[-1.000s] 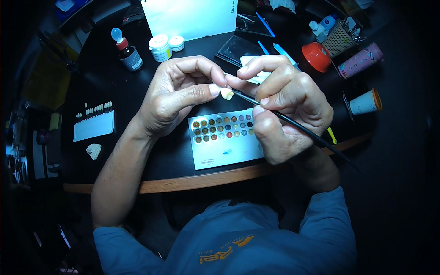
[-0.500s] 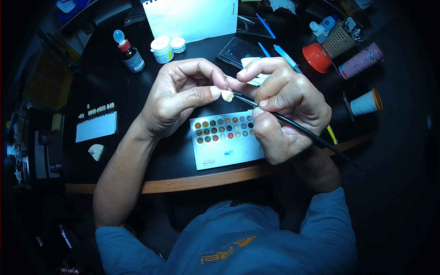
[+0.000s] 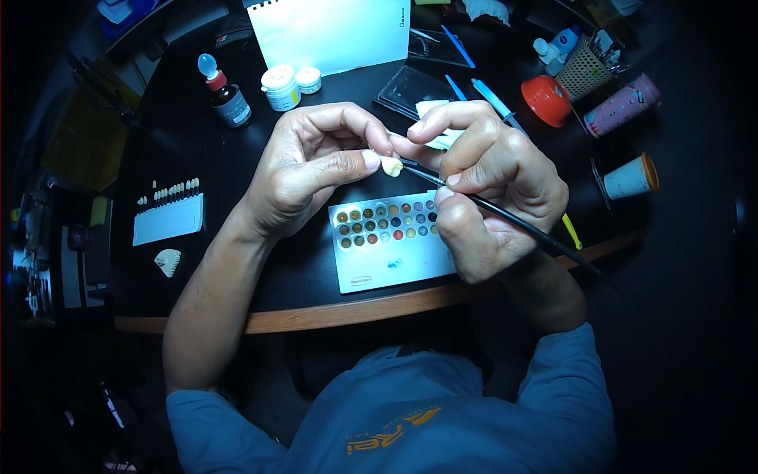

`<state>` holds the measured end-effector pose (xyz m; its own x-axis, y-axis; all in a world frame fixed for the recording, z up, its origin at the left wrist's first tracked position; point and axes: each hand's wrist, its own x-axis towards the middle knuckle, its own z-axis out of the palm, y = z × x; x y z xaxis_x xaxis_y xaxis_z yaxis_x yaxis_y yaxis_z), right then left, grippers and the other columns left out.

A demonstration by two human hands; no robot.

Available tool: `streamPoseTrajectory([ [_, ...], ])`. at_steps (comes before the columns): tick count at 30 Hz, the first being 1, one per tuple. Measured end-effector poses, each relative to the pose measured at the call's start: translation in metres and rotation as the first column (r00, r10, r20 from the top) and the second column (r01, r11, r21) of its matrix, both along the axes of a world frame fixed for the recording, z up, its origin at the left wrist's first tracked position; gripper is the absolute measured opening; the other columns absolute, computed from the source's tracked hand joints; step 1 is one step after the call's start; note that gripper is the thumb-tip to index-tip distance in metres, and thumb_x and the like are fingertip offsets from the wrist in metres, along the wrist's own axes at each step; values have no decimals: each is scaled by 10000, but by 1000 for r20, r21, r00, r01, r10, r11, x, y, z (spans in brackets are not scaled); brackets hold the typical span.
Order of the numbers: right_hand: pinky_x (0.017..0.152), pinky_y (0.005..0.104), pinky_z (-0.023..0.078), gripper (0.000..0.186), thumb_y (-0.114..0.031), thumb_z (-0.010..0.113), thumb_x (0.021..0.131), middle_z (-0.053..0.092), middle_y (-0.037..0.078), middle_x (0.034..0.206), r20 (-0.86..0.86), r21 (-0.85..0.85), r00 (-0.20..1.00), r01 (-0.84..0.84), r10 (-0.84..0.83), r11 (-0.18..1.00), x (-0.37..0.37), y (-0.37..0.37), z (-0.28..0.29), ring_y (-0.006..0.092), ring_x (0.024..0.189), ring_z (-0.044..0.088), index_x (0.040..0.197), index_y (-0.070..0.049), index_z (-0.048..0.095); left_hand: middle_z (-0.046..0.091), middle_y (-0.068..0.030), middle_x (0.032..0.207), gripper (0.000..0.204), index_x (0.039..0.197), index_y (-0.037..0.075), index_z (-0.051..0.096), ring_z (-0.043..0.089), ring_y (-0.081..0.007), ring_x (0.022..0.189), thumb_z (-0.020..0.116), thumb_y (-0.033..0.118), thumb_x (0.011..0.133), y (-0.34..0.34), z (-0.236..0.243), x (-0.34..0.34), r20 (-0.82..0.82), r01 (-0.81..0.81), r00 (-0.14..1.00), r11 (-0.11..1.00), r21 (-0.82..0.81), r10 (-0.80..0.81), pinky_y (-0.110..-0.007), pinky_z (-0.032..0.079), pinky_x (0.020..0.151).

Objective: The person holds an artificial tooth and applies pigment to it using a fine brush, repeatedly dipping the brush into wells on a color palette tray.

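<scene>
Small cream tooth-shaped piece [image 3: 391,165] pinched between thumb and fingertips of left hand [image 3: 312,170], raised above the table [image 3: 260,272] for easy reach. Thin black brush [image 3: 505,215] clamped pen-style in right hand [image 3: 493,193], tip touching the piece. White palette of colour wells [image 3: 387,245] just below, close for dipping. Dropper bottle [image 3: 225,95] and two small jars [image 3: 290,82] set back, well apart.

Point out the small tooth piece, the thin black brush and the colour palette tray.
small tooth piece [image 3: 391,165], head view, on its pale body between the left fingertips.
thin black brush [image 3: 521,223], head view, on the mid handle.
colour palette tray [image 3: 395,268], head view, on its bare white lower part.
</scene>
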<state>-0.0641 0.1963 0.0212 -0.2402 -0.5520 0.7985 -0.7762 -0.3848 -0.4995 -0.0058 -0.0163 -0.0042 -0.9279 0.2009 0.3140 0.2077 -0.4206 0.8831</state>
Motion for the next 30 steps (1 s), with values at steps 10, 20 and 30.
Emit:
streamPoseTrajectory([
  [10, 833, 402, 628, 172, 121, 604, 701, 563, 76, 747, 201, -215, 979, 29, 15, 976, 6, -11, -6, 273, 998, 676, 772, -14, 525, 665, -104, 977, 158, 986, -1, 665, 653, -143, 940, 722, 52, 849, -2, -5, -1, 58, 82, 994, 992, 95, -88, -262, 493, 902],
  [20, 787, 395, 633, 170, 103, 624, 676, 577, 73, 722, 145, -178, 989, 65, -39, 982, 4, -11, -7, 270, 956, 694, 747, -19, 529, 658, -100, 970, 149, 974, 4, 672, 646, -140, 936, 727, 63, 849, -1, -3, 0, 57, 61, 996, 995, 76, -65, -272, 484, 919],
  [30, 811, 411, 638, 166, 103, 619, 678, 569, 80, 729, 165, -172, 986, 63, -35, 983, 6, -12, -7, 270, 973, 688, 744, -15, 523, 668, -104, 966, 160, 984, 1, 679, 651, -148, 958, 736, 71, 851, -2, -4, -1, 51, 61, 997, 996, 70, -65, -280, 486, 941],
])
